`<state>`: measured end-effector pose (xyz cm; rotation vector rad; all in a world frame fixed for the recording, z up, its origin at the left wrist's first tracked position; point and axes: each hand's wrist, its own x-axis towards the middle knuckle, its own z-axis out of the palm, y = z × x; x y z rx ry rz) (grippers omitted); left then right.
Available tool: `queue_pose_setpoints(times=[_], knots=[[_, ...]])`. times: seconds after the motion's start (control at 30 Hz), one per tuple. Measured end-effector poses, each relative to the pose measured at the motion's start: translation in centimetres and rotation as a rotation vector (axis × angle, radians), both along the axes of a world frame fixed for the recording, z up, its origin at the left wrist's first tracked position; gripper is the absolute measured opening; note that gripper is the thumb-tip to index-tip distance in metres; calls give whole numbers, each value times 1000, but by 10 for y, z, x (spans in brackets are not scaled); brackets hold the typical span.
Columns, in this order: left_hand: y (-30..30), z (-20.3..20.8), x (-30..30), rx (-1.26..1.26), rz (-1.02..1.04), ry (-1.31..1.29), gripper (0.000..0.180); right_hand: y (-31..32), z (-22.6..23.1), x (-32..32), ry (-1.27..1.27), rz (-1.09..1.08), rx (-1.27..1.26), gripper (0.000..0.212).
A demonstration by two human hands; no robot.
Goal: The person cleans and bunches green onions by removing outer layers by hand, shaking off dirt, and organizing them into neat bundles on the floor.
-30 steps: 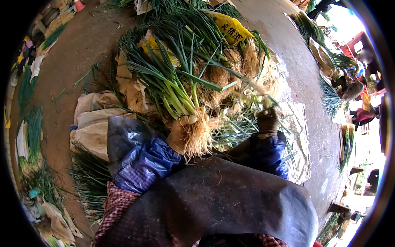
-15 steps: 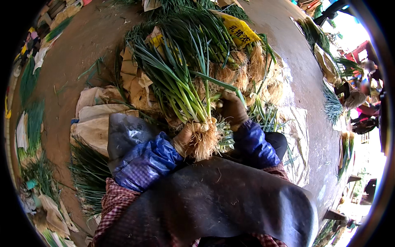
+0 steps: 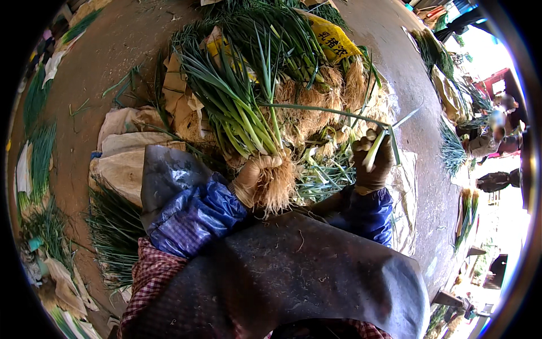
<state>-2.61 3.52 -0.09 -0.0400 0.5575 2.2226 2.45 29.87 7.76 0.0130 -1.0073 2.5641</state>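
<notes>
A gloved left hand, my left hand (image 3: pixel 247 179), is wrapped round the root end of a bunch of green onions (image 3: pixel 244 121). Pale brown roots (image 3: pixel 278 183) hang out beside the fingers, and the long leaves point up and away to the left. Off to the right, my right hand (image 3: pixel 374 159), also gloved, is closed on a stripped leaf (image 3: pixel 374 150) with a pale, broad base. The leaf's long green blade bends over and stretches left toward the bunch. A dark apron (image 3: pixel 271 277) covers my lap beneath both hands.
Beyond the bunch lies a heap of green onions (image 3: pixel 282 51), roots toward me, with a yellow bag (image 3: pixel 334 40) on top. Loose trimmed leaves (image 3: pixel 327 175) lie between my hands. Folded sacks (image 3: pixel 127 150) and more onions (image 3: pixel 116 237) sit at left. People (image 3: pixel 497 133) are at far right.
My right hand has moved right and toward me, away from the bunch, drawing the leaf out with it. My left hand keeps its grip on the bunch, nearly in place.
</notes>
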Motion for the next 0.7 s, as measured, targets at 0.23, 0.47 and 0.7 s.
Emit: queue_pose_setpoints(times=[0.23, 0.47, 0.7], knots=[[11, -27, 9, -487, -76, 326, 22, -62, -55, -23, -661, 543, 897, 27], [2, -24, 3, -343, -132, 270, 33, -68, -62, -34, -783, 414, 867, 14], [-15, 30, 4, -25, -10, 29, 42, 31, -100, -26, -703, 667, 2971, 28]])
